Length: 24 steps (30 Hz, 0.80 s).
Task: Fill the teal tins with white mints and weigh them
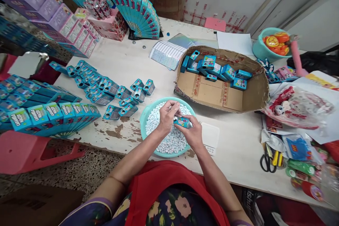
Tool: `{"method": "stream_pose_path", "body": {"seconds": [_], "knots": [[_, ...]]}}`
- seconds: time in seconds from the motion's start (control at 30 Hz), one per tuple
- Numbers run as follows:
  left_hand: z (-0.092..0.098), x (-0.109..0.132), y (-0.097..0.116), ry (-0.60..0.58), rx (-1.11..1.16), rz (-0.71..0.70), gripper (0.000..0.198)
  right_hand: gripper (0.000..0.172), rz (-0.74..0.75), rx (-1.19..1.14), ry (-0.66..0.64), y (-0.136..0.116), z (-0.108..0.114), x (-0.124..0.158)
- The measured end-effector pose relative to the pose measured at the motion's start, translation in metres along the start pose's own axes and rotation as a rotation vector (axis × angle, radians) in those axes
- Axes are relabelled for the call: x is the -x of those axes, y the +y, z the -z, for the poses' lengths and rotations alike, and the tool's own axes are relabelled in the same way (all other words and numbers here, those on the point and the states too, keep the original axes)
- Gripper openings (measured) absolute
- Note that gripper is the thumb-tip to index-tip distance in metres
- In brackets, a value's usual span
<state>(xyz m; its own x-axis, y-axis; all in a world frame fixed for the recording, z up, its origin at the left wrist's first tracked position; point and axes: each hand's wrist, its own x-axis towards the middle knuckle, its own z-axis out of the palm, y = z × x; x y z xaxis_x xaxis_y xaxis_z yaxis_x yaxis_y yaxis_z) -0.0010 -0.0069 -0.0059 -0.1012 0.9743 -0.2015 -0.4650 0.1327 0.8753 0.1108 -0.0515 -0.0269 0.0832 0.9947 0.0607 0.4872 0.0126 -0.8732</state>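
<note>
Head view: the right hand [194, 133] grips a small turquoise cardboard box [182, 122], held level over a round turquoise plastic basin [144, 114] of small white pellets [169, 143], probably so that strays drop back in. The left hand [166, 114] is closed in a pinch at the box's open end, seemingly on pellets. Open turquoise boxes [116, 93] lie within left reach on the white bench [233, 141]. Closed ones fill a torn brown cardboard tray [212, 95]. The label print is too small to read.

Bright even light, soft shadows, sharp centre, strong fisheye bend at edges, slight blur far left
</note>
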Motion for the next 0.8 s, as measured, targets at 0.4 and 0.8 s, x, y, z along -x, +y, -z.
{"method": "stream_pose_path", "body": {"seconds": [0.4, 0.8], "knots": [[0.070, -0.041, -0.078, -0.298, -1.101, -0.222, 0.029, 0.041, -0.121, -0.159, 0.047, 0.018, 0.038, 0.019], [0.086, -0.013, -0.095, -0.198, -1.206, -0.087, 0.022, 0.043, -0.176, -0.104, 0.093, 0.021, 0.040, 0.015]]}}
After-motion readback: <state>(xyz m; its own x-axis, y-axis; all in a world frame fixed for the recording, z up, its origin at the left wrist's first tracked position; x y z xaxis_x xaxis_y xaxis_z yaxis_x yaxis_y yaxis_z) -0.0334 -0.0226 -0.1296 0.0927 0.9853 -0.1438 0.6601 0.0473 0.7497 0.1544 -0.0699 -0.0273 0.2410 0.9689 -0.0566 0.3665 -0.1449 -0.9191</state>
